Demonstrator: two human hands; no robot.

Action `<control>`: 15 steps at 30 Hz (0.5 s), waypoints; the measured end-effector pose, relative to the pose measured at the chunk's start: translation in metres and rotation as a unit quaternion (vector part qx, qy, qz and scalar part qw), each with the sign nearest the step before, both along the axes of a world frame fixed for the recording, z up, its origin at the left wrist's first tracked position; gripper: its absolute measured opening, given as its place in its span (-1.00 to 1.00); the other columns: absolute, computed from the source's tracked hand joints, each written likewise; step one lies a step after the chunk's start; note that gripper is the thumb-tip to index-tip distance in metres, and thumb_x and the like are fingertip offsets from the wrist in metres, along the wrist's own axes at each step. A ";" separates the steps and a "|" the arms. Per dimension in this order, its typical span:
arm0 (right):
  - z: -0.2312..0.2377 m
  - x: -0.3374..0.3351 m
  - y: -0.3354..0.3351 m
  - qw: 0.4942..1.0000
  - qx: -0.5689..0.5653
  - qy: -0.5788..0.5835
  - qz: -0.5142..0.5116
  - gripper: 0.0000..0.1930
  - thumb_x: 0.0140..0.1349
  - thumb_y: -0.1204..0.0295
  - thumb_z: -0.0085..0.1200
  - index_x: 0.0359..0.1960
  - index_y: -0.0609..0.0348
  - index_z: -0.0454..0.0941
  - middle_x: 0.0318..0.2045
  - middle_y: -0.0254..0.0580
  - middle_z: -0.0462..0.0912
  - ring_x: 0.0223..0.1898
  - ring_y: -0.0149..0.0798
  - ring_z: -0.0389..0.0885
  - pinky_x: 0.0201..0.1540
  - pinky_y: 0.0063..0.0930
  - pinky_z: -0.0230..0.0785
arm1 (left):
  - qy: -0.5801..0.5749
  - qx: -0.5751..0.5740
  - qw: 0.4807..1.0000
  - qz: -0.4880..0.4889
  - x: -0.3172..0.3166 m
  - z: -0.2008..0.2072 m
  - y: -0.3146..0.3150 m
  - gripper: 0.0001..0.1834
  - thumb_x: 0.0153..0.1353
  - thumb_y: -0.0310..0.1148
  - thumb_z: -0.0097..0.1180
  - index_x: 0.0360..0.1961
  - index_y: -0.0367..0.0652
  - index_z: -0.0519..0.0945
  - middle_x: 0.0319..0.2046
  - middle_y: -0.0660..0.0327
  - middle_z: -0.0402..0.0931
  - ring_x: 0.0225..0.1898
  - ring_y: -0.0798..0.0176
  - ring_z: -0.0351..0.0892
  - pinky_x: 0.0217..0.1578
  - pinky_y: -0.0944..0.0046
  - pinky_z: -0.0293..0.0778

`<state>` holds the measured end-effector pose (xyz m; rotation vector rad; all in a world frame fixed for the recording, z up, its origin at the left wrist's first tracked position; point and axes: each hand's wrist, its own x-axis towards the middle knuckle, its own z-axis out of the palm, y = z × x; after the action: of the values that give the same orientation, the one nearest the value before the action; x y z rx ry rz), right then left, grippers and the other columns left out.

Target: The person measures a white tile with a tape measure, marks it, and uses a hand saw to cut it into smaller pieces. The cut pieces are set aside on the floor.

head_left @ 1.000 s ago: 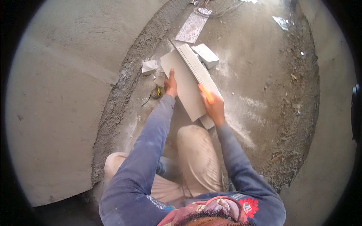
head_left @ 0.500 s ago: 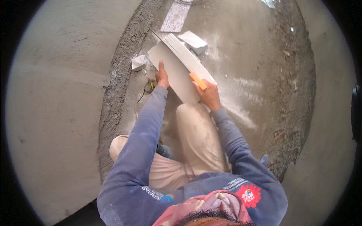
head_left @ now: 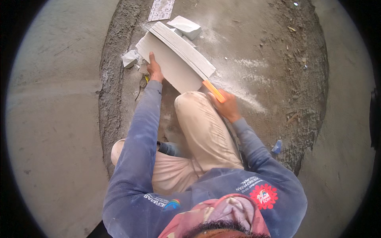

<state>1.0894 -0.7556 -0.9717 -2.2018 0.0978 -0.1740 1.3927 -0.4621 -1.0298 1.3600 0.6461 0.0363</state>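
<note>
A pale lightweight concrete block (head_left: 168, 65) lies tilted in front of my raised knee, its lower end close to it. My left hand (head_left: 154, 70) grips the block's left edge, thumb on its broad face and fingers hidden beneath. My right hand (head_left: 226, 105) is closed round the orange handle (head_left: 214, 91) of a handsaw, just beyond the block's near right end. The saw's blade runs along a long narrow cut in the block, mostly hidden. Beside my left hand, a tape measure (head_left: 143, 82) with a yellow part rests on the ground.
Behind the block lies a white offcut (head_left: 185, 27); a smaller chunk (head_left: 129, 58) sits to its left. A patterned strip (head_left: 161, 10) is at the far edge. White dust (head_left: 250, 99) streaks the ground at right. Rough mortar ridges (head_left: 113, 83) flank both sides. A blue scrap (head_left: 277, 146) lies near my right arm.
My right hand has drawn the saw back toward me, so its handle now clears the block's end. My left hand keeps its hold. The whole view has shifted slightly.
</note>
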 end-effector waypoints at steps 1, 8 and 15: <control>-0.007 -0.016 -0.005 1.000 -0.015 -0.007 0.007 -0.70 0.51 0.16 0.36 -0.23 0.15 0.71 -0.38 0.04 0.74 -0.40 0.16 0.76 -0.37 0.01 0.55 | -0.015 0.009 1.000 0.001 0.007 0.001 0.004 -0.11 0.56 0.16 0.28 0.57 -0.37 0.41 0.38 -0.02 0.60 0.21 -0.03 0.72 0.23 -0.04 0.68; 0.007 -0.035 -0.024 0.999 0.038 0.033 0.003 -0.72 0.49 0.15 0.39 -0.19 0.12 0.73 -0.35 0.05 0.76 -0.41 0.19 0.75 -0.39 -0.04 0.54 | -0.023 0.043 0.999 0.013 0.016 -0.002 0.017 -0.07 0.54 0.16 0.31 0.58 -0.43 0.37 0.39 -0.07 0.60 0.27 -0.02 0.72 0.26 -0.02 0.69; 0.013 -0.062 -0.024 0.998 0.056 0.040 0.000 -0.68 0.49 0.10 0.38 -0.05 0.11 0.76 -0.25 0.11 0.82 -0.26 0.22 0.83 -0.28 0.00 0.62 | 0.051 0.017 0.998 0.012 -0.002 -0.005 0.008 -0.09 0.53 0.18 0.32 0.51 -0.46 0.47 0.35 -0.06 0.63 0.23 0.02 0.71 0.24 0.04 0.67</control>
<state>1.0279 -0.7795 -0.9585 -2.0970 0.1490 -0.0777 1.3912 -0.4542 -1.0348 1.3936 0.7510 -0.0039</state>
